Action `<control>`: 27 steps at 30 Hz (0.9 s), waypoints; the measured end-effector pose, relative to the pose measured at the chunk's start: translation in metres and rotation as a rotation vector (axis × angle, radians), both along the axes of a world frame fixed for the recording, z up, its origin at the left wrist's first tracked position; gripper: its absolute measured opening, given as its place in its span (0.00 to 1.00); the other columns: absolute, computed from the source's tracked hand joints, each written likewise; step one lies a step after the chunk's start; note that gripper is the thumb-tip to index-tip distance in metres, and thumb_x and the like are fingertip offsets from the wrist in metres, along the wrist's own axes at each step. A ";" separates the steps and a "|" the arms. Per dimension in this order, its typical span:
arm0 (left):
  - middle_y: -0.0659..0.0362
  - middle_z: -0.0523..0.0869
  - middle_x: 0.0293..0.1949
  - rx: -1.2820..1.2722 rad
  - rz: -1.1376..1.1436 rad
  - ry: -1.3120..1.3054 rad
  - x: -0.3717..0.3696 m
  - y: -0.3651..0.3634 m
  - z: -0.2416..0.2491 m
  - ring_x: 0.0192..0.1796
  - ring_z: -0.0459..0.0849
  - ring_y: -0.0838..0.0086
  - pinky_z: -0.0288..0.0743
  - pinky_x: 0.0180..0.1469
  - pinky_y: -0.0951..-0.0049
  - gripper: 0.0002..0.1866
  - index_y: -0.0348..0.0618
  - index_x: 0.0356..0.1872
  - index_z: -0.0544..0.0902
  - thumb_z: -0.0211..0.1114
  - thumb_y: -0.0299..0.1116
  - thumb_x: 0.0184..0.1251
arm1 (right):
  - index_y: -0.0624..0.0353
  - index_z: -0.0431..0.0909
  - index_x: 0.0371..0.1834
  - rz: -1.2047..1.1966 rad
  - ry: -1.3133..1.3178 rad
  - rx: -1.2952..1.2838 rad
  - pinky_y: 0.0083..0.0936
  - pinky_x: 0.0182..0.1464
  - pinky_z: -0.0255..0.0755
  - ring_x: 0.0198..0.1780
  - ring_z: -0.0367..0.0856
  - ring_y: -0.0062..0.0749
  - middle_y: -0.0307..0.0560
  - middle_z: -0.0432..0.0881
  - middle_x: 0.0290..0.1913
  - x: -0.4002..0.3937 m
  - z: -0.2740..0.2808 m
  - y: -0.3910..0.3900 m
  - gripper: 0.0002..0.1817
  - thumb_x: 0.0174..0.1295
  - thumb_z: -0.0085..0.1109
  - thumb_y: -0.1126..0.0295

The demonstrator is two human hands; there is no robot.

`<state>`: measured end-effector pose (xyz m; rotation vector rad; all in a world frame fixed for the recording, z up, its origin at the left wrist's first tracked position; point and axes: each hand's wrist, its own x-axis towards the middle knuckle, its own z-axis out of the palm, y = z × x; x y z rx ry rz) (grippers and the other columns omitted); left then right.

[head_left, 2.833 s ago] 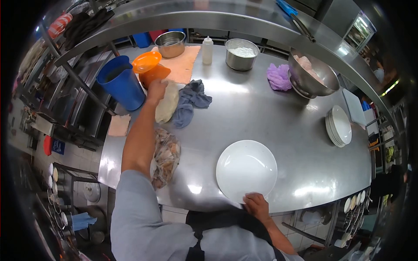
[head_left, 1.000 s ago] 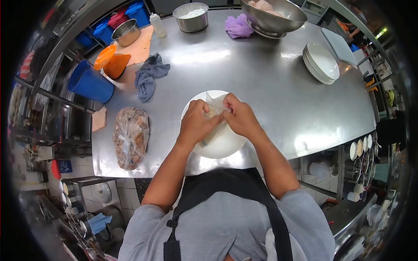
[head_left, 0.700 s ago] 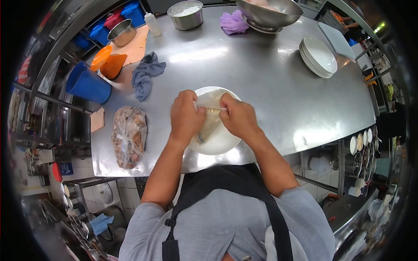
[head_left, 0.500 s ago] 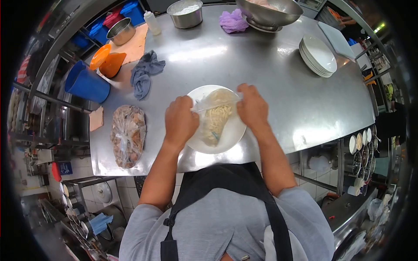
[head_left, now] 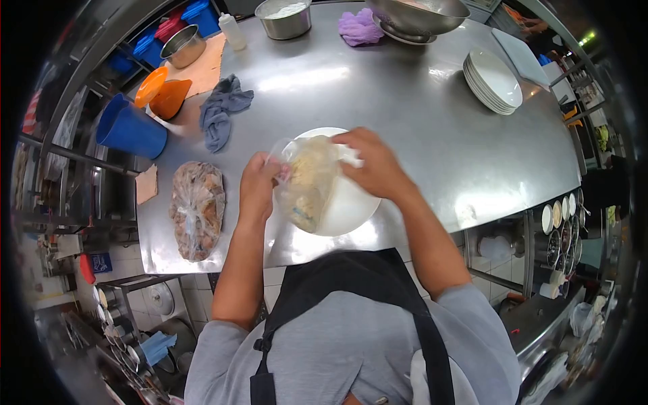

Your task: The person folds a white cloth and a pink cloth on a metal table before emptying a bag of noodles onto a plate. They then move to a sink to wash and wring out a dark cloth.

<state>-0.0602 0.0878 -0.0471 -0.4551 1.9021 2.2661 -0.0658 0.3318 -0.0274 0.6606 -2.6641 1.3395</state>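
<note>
A clear plastic bag of pale, noodle-like strands point(head_left: 310, 179) is held tilted over a white plate point(head_left: 354, 209), covering its left side. My left hand point(head_left: 256, 179) grips the bag's left edge, fingers closed on the film. At the bag's upper right, my right hand point(head_left: 371, 162) has its fingers curled on the plastic, somewhat blurred. Something blue shows near the bag's lower end.
Left of the plate lies a knotted bag of brownish pieces point(head_left: 197, 210). Farther back are a grey cloth point(head_left: 223, 111), a blue container point(head_left: 131, 128), a metal pot point(head_left: 283, 20), a purple cloth point(head_left: 360, 28), a large metal bowl point(head_left: 418, 17) and stacked white plates point(head_left: 493, 81).
The bag has shifted left and turned, baring the plate's right side. My left hand moved left with it; my right hand moved left over the plate, toward the bag's top.
</note>
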 end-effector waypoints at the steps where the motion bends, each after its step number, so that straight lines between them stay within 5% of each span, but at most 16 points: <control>1: 0.60 0.81 0.29 0.001 -0.007 -0.001 0.000 0.009 0.009 0.31 0.78 0.75 0.70 0.37 0.75 0.03 0.42 0.32 0.75 0.57 0.22 0.60 | 0.53 0.77 0.57 0.026 0.143 0.049 0.36 0.57 0.71 0.54 0.75 0.44 0.48 0.77 0.52 -0.001 -0.003 -0.020 0.24 0.53 0.63 0.71; 3: 0.60 0.80 0.29 0.212 -0.105 0.049 -0.002 0.027 0.022 0.29 0.76 0.76 0.69 0.35 0.76 0.03 0.43 0.35 0.74 0.56 0.22 0.61 | 0.52 0.77 0.59 0.040 0.101 0.102 0.38 0.59 0.69 0.57 0.74 0.44 0.47 0.78 0.55 -0.013 0.002 -0.039 0.26 0.53 0.63 0.70; 5: 0.60 0.80 0.29 0.309 -0.171 0.044 0.001 0.042 0.020 0.28 0.75 0.77 0.68 0.33 0.77 0.03 0.43 0.35 0.74 0.56 0.22 0.62 | 0.51 0.79 0.58 0.026 -0.092 0.427 0.39 0.59 0.68 0.58 0.73 0.45 0.46 0.79 0.56 -0.029 0.000 -0.042 0.26 0.51 0.63 0.70; 6: 0.60 0.80 0.29 0.402 -0.229 0.037 0.002 0.046 0.020 0.27 0.74 0.78 0.67 0.32 0.78 0.03 0.43 0.35 0.74 0.55 0.23 0.62 | 0.50 0.82 0.52 0.051 -0.073 0.500 0.41 0.58 0.70 0.56 0.76 0.47 0.47 0.81 0.51 -0.035 -0.003 -0.035 0.20 0.54 0.61 0.66; 10: 0.61 0.80 0.27 0.464 -0.288 -0.025 0.002 0.039 0.024 0.24 0.72 0.80 0.63 0.28 0.79 0.04 0.43 0.35 0.74 0.57 0.22 0.62 | 0.49 0.84 0.49 -0.081 -0.278 0.470 0.38 0.55 0.74 0.52 0.81 0.44 0.50 0.84 0.49 -0.052 -0.013 -0.005 0.17 0.57 0.54 0.70; 11: 0.62 0.80 0.25 0.300 -0.346 -0.023 0.005 0.039 0.029 0.24 0.73 0.81 0.64 0.28 0.79 0.05 0.43 0.37 0.75 0.58 0.22 0.61 | 0.49 0.84 0.49 -0.079 -0.278 0.471 0.38 0.55 0.74 0.52 0.81 0.44 0.50 0.84 0.49 -0.051 -0.015 0.001 0.17 0.57 0.54 0.70; 13: 0.63 0.79 0.24 0.133 -0.399 -0.022 0.009 0.038 0.037 0.25 0.74 0.81 0.65 0.27 0.79 0.07 0.42 0.40 0.76 0.58 0.22 0.61 | 0.51 0.85 0.48 -0.244 -0.429 0.252 0.35 0.52 0.75 0.48 0.83 0.43 0.51 0.86 0.45 -0.046 -0.021 0.009 0.15 0.58 0.55 0.69; 18: 0.58 0.80 0.22 -0.786 -0.460 0.148 0.008 0.025 0.027 0.27 0.81 0.69 0.75 0.35 0.68 0.15 0.44 0.49 0.78 0.62 0.26 0.59 | 0.55 0.86 0.43 -0.336 -0.514 -0.019 0.31 0.44 0.76 0.37 0.84 0.40 0.50 0.87 0.37 -0.023 -0.032 0.015 0.12 0.59 0.58 0.67; 20: 0.56 0.81 0.24 -0.851 -0.388 0.157 0.008 0.024 0.015 0.28 0.81 0.67 0.75 0.36 0.66 0.15 0.44 0.49 0.79 0.63 0.27 0.59 | 0.57 0.86 0.42 -0.356 -0.505 -0.089 0.29 0.42 0.76 0.34 0.84 0.36 0.49 0.87 0.34 -0.020 -0.036 0.015 0.11 0.60 0.59 0.68; 22: 0.55 0.81 0.26 -0.919 -0.326 0.167 0.010 0.020 -0.004 0.29 0.81 0.64 0.75 0.37 0.65 0.15 0.45 0.48 0.79 0.64 0.28 0.58 | 0.63 0.84 0.38 -0.313 -0.536 -0.474 0.22 0.41 0.76 0.33 0.81 0.23 0.42 0.84 0.31 -0.016 -0.040 0.016 0.07 0.61 0.60 0.72; 25: 0.50 0.85 0.39 -0.888 -0.155 0.192 0.011 0.018 -0.029 0.37 0.84 0.65 0.76 0.42 0.67 0.20 0.43 0.55 0.78 0.63 0.30 0.61 | 0.62 0.83 0.36 -0.281 -0.579 -0.600 0.20 0.40 0.76 0.33 0.80 0.22 0.40 0.84 0.32 -0.016 -0.032 0.015 0.04 0.60 0.61 0.75; 27: 0.47 0.82 0.52 -0.502 -0.063 0.006 0.010 0.032 -0.027 0.47 0.83 0.65 0.76 0.49 0.69 0.26 0.39 0.64 0.73 0.62 0.33 0.64 | 0.61 0.83 0.35 -0.253 -0.639 -0.660 0.20 0.41 0.76 0.34 0.81 0.22 0.39 0.84 0.33 -0.020 -0.036 0.015 0.03 0.60 0.60 0.76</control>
